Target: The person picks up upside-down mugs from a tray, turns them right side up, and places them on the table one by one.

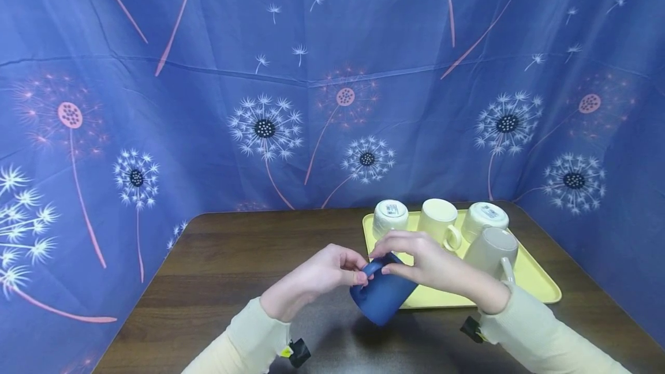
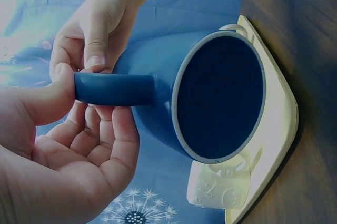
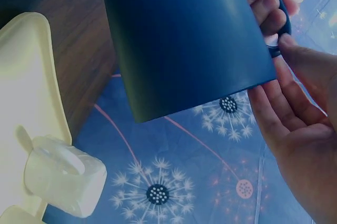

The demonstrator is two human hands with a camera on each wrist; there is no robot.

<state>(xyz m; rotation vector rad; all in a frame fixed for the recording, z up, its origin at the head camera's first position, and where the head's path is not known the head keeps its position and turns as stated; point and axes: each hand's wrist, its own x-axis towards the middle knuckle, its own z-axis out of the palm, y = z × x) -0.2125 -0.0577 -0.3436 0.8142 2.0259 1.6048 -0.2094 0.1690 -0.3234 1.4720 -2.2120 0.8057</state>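
A dark blue mug (image 1: 387, 293) is held tilted above the table, its mouth turned downward. The left hand (image 1: 327, 276) pinches its handle (image 2: 116, 89) between thumb and fingers, with fingertips reaching through the loop in the right wrist view. At the mug's base end, the right hand (image 1: 423, 255) grips, its thumb (image 3: 308, 71) against the handle and the other fingers along the bottom edge. The wide dark mouth, with a pale rim, shows in the left wrist view. In the head view the mug overlaps the near left edge of a yellow tray (image 1: 535, 287).
On the tray stand white cups turned upside down, one (image 1: 391, 215) at the back left and another (image 1: 485, 218) at the back right. Between them is a cream mug (image 1: 437, 218), and a grey mug (image 1: 496, 247) stands nearer. A blue dandelion-print cloth (image 1: 312, 131) hangs behind the brown wooden table (image 1: 234, 258).
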